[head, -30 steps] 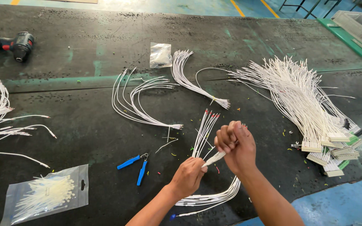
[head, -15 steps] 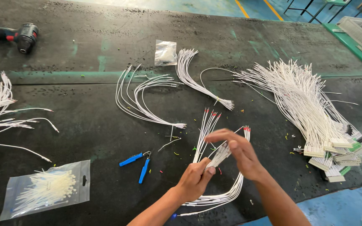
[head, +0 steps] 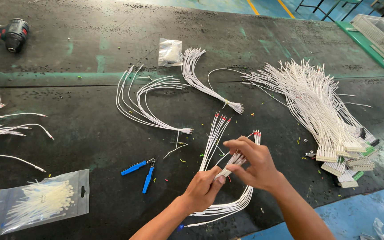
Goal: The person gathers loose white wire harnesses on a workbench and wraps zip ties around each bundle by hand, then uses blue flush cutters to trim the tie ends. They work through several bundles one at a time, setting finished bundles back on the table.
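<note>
My left hand (head: 204, 188) pinches a bundle of thin white wires (head: 234, 206) that curves down and back up near the table's front edge. Right beside it, my right hand (head: 253, 162) grips the same bundle higher up, fingers curled over the strands. The bundle's red-tipped ends (head: 257, 134) stick out above my right hand. A second loose fan of red-tipped white wires (head: 214, 135) lies on the black table just left of my hands.
Blue-handled cutters (head: 141, 171) lie left of my hands. A clear bag of white cable ties (head: 38, 202) sits front left. A large heap of white wires with connectors (head: 325, 111) lies at right, smaller wire bundles (head: 150, 104) behind, a small plastic bag (head: 170, 52), a power drill (head: 10, 32) far left.
My right hand has opened from a closed fist above the wires and moved down onto the bundle. The red-tipped ends now show above it. The view has shifted slightly.
</note>
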